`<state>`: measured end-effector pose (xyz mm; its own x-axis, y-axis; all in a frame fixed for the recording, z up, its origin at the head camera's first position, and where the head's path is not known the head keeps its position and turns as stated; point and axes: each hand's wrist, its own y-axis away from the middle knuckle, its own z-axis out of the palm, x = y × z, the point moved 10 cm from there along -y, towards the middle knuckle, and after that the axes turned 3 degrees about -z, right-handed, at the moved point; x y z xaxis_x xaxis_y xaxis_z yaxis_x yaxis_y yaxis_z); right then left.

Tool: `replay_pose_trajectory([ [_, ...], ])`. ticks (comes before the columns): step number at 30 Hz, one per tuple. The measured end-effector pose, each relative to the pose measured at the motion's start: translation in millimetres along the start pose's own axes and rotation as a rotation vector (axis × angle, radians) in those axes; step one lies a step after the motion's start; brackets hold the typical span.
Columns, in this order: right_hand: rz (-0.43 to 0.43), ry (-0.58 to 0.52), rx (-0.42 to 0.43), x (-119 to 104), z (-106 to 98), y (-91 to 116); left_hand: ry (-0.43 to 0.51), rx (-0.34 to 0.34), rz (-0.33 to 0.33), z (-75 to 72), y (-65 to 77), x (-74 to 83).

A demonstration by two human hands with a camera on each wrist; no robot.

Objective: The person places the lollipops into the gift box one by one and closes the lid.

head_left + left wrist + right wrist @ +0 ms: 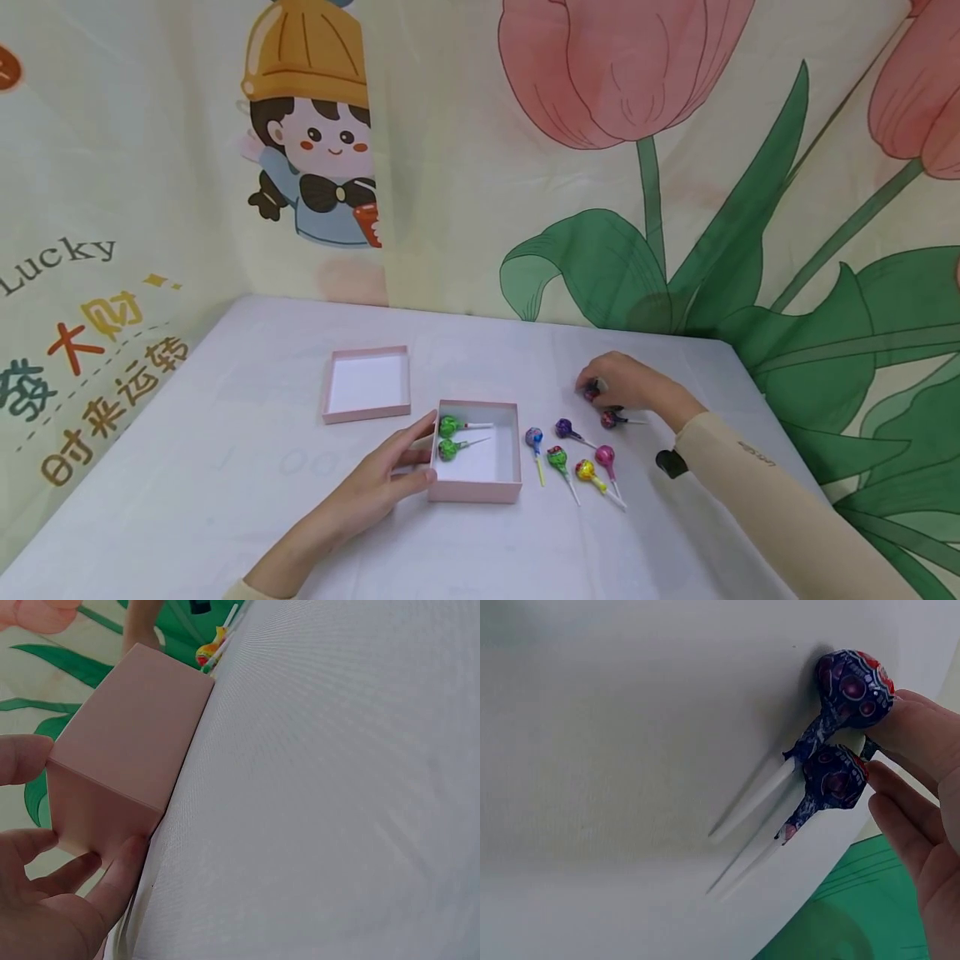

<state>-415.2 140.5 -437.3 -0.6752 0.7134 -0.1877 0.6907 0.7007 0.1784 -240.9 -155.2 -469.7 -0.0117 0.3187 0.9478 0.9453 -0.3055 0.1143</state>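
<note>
My left hand (375,483) rests against the left wall of a pink open-topped box (480,493), its fingers and thumb spread along that wall. Inside the box lie two lollipops with green wrappers, one green lollipop (449,427) behind the other green lollipop (448,450). To the right, my right hand (633,382) pinches a dark purple lollipop (832,780) by its head, close over the table. Another dark purple lollipop with red marks (855,686) lies beside it, right at the thumb in the right wrist view.
Between box and right hand lie several lollipops: blue (534,439), purple (564,428), green-red (557,458), yellow (586,472) and pink (605,457). A pink box lid (371,385) lies inside-up behind the box, to the left. Printed cloth (450,167) hangs behind the white table (247,467).
</note>
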Motion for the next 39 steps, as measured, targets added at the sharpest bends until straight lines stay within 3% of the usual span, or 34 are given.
replay_pose_trajectory([
  [12, 0.054, -0.052, -0.002, 15.4, 1.2, 6.2, -0.014, -0.006, 0.016, 0.7, -4.1, 2.4],
  [21, 0.008, -0.056, 0.073, 12.9, -5.4, 8.4, -0.021, -0.010, 0.018, 2.2, -3.6, 0.9],
  [25, -0.032, -0.048, 0.150, -4.8, -24.5, 11.1, -0.015, -0.009, 0.018, 1.7, -2.5, 0.5],
  [31, -0.086, -0.086, 0.234, -50.7, -53.2, 15.4, 0.004, -0.002, 0.019, 0.0, -0.2, -0.5],
  [39, -0.131, -0.187, 0.278, -105.6, -59.0, 10.4, 0.001, -0.002, 0.026, -0.2, 0.3, 1.5],
])
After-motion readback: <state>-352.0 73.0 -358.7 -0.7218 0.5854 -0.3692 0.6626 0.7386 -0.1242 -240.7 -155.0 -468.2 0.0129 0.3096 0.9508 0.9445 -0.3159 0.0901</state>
